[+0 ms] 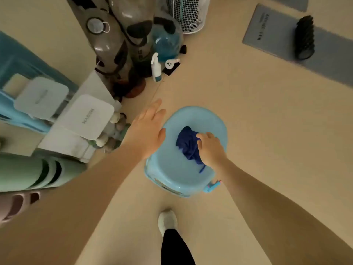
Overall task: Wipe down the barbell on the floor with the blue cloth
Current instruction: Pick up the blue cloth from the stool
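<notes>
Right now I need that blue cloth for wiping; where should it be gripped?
Pinch the raised, bunched top of the blue cloth, coming from above. It lies crumpled on the light blue stool, and the right hand already holds its near-right folds.

Single head view, looked steeply down from standing height. Floor (248, 111) filled frame; stool (172, 175) near centre, shelves (57, 111) at 9 o'clock, mat (277, 29) at 1 o'clock.

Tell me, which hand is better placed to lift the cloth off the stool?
The right hand: its fingers already curl on the blue cloth atop the stool. The left hand is open beside the stool's edge.
</notes>
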The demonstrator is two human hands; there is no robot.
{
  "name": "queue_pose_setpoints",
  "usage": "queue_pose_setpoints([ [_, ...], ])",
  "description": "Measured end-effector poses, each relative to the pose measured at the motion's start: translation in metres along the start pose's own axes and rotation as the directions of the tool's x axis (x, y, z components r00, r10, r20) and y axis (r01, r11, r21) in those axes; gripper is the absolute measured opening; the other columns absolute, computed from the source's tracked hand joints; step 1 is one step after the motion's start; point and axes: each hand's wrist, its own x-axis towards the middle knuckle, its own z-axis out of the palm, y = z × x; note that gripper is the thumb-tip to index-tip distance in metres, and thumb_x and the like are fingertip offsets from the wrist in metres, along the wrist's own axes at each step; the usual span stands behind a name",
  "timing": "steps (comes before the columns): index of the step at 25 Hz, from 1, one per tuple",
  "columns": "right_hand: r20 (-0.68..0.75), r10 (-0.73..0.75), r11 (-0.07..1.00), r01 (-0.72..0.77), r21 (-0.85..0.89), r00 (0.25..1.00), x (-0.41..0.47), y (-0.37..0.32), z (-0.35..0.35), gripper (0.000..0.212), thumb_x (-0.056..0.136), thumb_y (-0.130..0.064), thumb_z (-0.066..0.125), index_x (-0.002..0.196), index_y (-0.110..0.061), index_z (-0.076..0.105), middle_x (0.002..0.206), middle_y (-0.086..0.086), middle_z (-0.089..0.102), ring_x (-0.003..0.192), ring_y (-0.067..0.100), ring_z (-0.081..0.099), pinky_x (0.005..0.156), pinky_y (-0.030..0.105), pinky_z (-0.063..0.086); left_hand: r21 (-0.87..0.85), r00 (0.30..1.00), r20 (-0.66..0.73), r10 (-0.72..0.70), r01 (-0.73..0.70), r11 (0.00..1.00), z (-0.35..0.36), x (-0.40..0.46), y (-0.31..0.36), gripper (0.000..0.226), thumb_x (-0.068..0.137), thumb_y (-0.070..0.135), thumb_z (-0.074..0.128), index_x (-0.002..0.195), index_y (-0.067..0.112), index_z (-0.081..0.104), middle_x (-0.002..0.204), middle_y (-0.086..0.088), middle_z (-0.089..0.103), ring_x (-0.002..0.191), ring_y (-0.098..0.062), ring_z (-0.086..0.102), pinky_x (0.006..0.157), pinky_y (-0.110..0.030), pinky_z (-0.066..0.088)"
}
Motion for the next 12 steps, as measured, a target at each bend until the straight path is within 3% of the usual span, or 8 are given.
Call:
queue_pose_setpoints([
  [3,0.021,0.134,0.976,-0.136,0.170,0.991,0.044,0.010,0.030,0.043,0.096,-0.020,0.041,0.137,-0.008,0.033,0.134,0.019,0.045,0.120,0.039,0.045,0.100,0.046,0.038,-0.042,0.997,0.016,-0.075,0.076,0.996,0.044,0.017,-0.023,0.055,0.094,0.022,0.046,0.144,0.006,0.028,0.157,-0.010,0.013,0.139,-0.031,0.025,0.114,-0.040,0.024],
  [6,0.025,0.216,0.958,-0.216,0.189,0.976,0.062,0.011,0.054,0.039,0.091,-0.024,0.051,0.124,-0.004,0.044,0.123,0.019,0.054,0.113,0.037,0.050,0.094,0.043,0.042,-0.079,0.989,0.068,-0.131,0.136,0.987,0.075,0.010,-0.043,0.054,0.093,0.020,0.048,0.142,0.006,0.033,0.157,-0.009,0.016,0.140,-0.029,0.025,0.114,-0.041,0.026],
  [8,0.019,0.146,0.942,-0.145,0.303,0.989,0.053,-0.002,0.055,0.025,0.091,-0.023,0.049,0.106,-0.004,0.053,0.104,0.017,0.061,0.098,0.034,0.055,0.085,0.041,0.044,-0.139,0.987,0.059,-0.150,0.157,0.978,0.073,-0.003,-0.047,0.051,0.094,0.020,0.047,0.142,0.008,0.034,0.157,-0.006,0.016,0.140,-0.026,0.025,0.113,-0.037,0.027],
  [10,0.065,-0.019,0.927,-0.007,0.375,0.998,0.033,-0.028,0.050,0.011,0.092,-0.018,0.048,0.084,-0.010,0.052,0.073,0.007,0.055,0.077,0.026,0.050,0.070,0.034,0.039,-0.176,0.981,0.041,-0.189,0.194,0.965,0.056,-0.019,-0.048,0.049,0.097,0.021,0.042,0.144,0.014,0.031,0.158,0.000,0.014,0.141,-0.021,0.025,0.108,-0.027,0.025],
  [12,0.189,-0.230,0.903,0.137,0.408,0.955,0.006,-0.068,0.039,0.018,0.092,-0.011,0.048,0.074,-0.013,0.048,0.060,-0.003,0.043,0.064,0.014,0.043,0.061,0.028,0.034,-0.232,0.972,0.070,-0.226,0.236,0.944,0.032,-0.044,-0.055,0.049,0.098,0.027,0.040,0.145,0.019,0.029,0.156,0.005,0.020,0.139,-0.018,0.028,0.099,-0.018,0.022],
])
